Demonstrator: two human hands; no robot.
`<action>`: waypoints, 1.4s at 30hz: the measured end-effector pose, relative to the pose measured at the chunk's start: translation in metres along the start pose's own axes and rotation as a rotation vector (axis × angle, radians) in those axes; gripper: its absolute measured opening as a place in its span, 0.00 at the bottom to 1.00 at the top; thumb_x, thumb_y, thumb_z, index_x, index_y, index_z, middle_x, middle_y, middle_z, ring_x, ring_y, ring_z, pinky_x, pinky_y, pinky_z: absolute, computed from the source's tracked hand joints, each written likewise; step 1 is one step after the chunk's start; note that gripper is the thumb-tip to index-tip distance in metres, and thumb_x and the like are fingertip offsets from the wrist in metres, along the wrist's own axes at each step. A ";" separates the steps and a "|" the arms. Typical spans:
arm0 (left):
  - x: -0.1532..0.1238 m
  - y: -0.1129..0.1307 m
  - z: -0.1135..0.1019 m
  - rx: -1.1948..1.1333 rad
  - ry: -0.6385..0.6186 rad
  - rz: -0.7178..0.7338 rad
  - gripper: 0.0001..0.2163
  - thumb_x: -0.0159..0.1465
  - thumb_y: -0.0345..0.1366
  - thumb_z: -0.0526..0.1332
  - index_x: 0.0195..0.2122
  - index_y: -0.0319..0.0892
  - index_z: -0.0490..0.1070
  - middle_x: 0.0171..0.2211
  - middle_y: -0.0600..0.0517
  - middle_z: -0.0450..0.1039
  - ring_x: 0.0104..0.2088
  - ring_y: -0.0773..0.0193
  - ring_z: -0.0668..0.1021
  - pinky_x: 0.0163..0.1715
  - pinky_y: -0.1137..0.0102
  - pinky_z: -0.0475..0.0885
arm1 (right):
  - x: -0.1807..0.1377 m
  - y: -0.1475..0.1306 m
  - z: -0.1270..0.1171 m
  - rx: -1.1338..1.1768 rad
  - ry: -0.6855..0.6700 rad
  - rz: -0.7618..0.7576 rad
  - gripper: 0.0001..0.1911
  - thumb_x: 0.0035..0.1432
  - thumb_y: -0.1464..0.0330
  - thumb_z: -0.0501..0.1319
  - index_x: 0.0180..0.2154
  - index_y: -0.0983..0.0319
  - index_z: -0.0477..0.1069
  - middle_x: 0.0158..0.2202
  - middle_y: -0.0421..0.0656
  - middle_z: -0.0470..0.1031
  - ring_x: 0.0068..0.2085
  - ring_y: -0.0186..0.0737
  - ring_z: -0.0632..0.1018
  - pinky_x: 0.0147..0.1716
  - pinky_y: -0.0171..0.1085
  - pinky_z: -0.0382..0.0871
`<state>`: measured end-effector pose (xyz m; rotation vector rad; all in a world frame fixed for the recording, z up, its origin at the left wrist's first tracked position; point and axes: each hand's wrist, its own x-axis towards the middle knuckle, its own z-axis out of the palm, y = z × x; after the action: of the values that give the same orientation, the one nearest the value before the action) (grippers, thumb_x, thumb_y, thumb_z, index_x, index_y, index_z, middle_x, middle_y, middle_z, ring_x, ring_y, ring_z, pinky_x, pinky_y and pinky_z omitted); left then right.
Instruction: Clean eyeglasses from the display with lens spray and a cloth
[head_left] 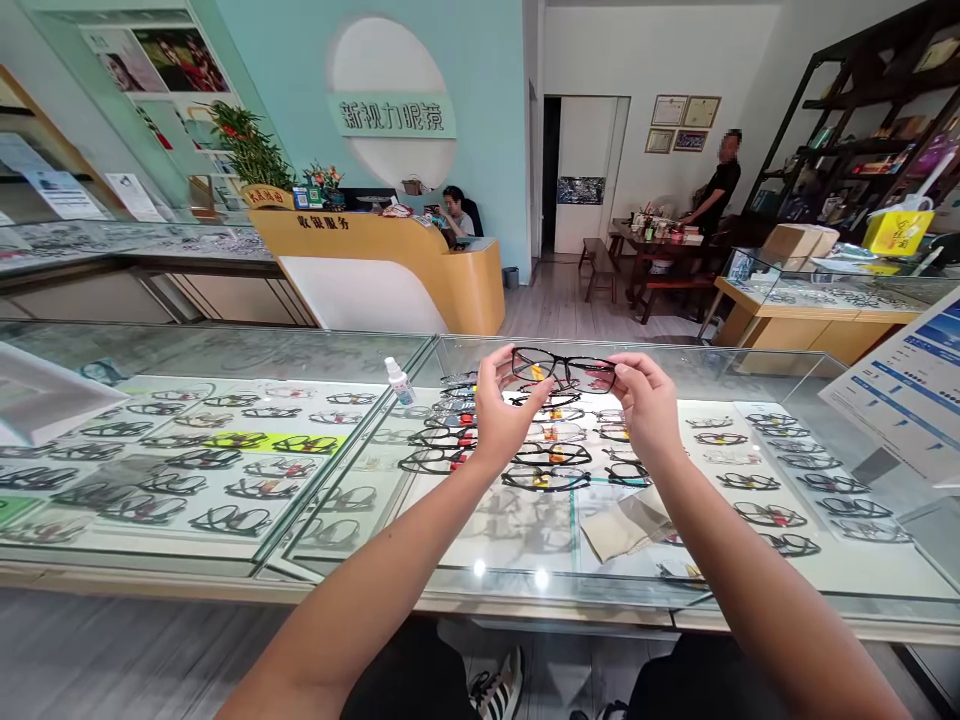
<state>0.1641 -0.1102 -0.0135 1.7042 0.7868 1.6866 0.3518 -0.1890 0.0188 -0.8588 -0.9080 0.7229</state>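
I hold a pair of black-framed glasses [564, 368] up over the glass display counter [225, 355]. My left hand [504, 410] pinches the frame's left end, and my right hand [646, 405] pinches its right end. Both hands are closed on the frame. Under the glass below them lie rows of several other spectacle frames [547, 478]. A beige cleaning cloth [626, 525] lies on the counter top just below my right wrist. A small white spray bottle [400, 381] stands on the glass to the left of my left hand.
A yellow reception desk [390, 265] stands behind the counter with a person seated at it. Another person [716, 185] stands by a dark table at the back right. A printed sheet [911, 390] leans at the right edge. Dark shelving [862, 130] fills the far right.
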 end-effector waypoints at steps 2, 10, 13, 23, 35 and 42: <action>0.000 0.000 0.001 -0.011 -0.014 -0.017 0.32 0.60 0.48 0.75 0.63 0.48 0.67 0.62 0.41 0.71 0.61 0.51 0.78 0.60 0.56 0.76 | 0.000 0.000 0.001 0.010 0.002 0.002 0.08 0.59 0.61 0.69 0.40 0.56 0.79 0.36 0.40 0.80 0.39 0.42 0.84 0.50 0.48 0.79; 0.001 0.003 -0.001 -0.007 -0.014 0.026 0.34 0.61 0.48 0.75 0.65 0.49 0.64 0.60 0.42 0.74 0.60 0.52 0.79 0.60 0.55 0.76 | -0.007 -0.013 0.006 -0.164 -0.011 -0.059 0.06 0.60 0.64 0.65 0.39 0.56 0.79 0.40 0.42 0.82 0.46 0.47 0.83 0.52 0.49 0.77; -0.001 0.009 -0.003 0.123 -0.011 0.138 0.35 0.61 0.47 0.76 0.66 0.49 0.65 0.63 0.42 0.73 0.62 0.50 0.78 0.60 0.55 0.76 | -0.007 -0.022 0.002 -0.398 -0.085 -0.225 0.08 0.63 0.64 0.65 0.43 0.55 0.80 0.47 0.45 0.83 0.53 0.49 0.81 0.59 0.51 0.72; -0.008 0.022 -0.004 0.210 -0.116 0.385 0.34 0.63 0.42 0.74 0.68 0.49 0.62 0.60 0.43 0.75 0.58 0.52 0.81 0.62 0.54 0.77 | -0.004 -0.021 0.001 -0.631 -0.346 -0.301 0.09 0.67 0.58 0.66 0.39 0.54 0.82 0.49 0.46 0.82 0.54 0.50 0.80 0.60 0.52 0.69; -0.011 0.025 -0.004 0.056 -0.261 0.213 0.35 0.64 0.39 0.72 0.70 0.51 0.60 0.63 0.41 0.72 0.61 0.48 0.79 0.62 0.50 0.78 | 0.000 -0.016 -0.002 -0.280 -0.500 0.098 0.13 0.61 0.54 0.71 0.35 0.57 0.83 0.48 0.44 0.86 0.52 0.48 0.82 0.58 0.48 0.72; -0.010 0.031 -0.004 0.157 -0.038 0.362 0.36 0.64 0.40 0.73 0.69 0.49 0.58 0.64 0.40 0.68 0.56 0.52 0.79 0.55 0.56 0.78 | 0.003 -0.009 -0.002 -0.254 -0.325 0.030 0.14 0.56 0.53 0.74 0.34 0.56 0.85 0.46 0.45 0.87 0.50 0.49 0.84 0.56 0.51 0.75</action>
<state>0.1599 -0.1373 0.0038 2.0807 0.6341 1.8601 0.3565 -0.1917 0.0265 -0.9966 -1.3002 0.7977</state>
